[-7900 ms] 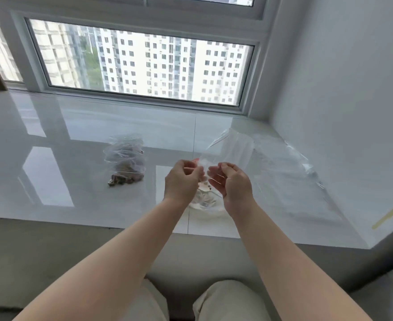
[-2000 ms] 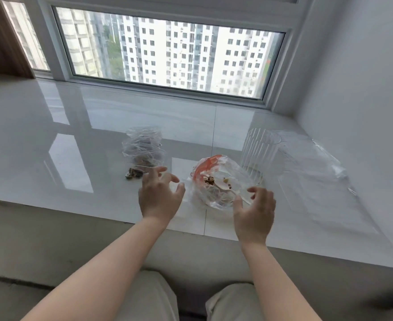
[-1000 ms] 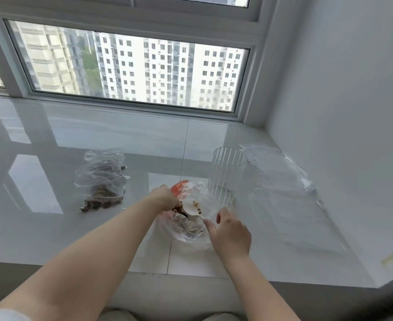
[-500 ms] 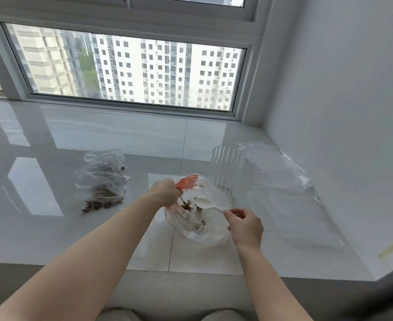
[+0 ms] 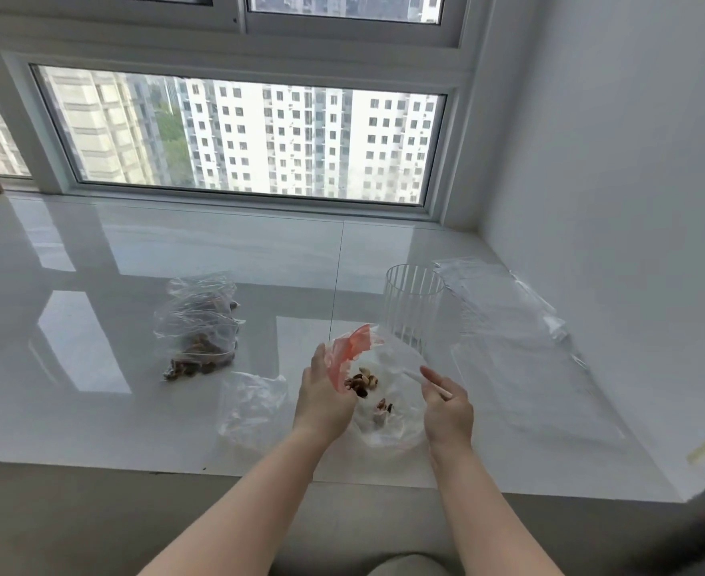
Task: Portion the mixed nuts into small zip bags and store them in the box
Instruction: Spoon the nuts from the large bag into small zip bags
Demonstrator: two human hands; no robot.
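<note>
Risk first: a spill of mixed nuts (image 5: 361, 382) onto the glossy white tabletop (image 5: 93, 367), likely if the soft clear plastic bag with the red-orange strip at its mouth (image 5: 352, 347) sags or folds shut while being scooped from. Also possible: tipping the tall ribbed clear glass (image 5: 413, 309) standing just behind, if nudged by the right wrist.

Left hand (image 5: 323, 399) curled round the red-strip edge of that bag, holding the mouth open and raised off the tabletop. Right hand (image 5: 446, 405) pinching the handle of a slim white plastic spoon (image 5: 421, 378), bowl end aimed into the bag's mouth. Nuts visible inside: a small cluster near the mouth, a few more lower down.

Well to the left, small clear zip bags already holding nuts (image 5: 201, 326), lying in a loose pile. Just left of the left hand, a crumpled clear bag (image 5: 251, 405), seemingly empty. To the right, flat clear plastic sheeting (image 5: 508, 326) against the wall. No storage box identifiable in view.
</note>
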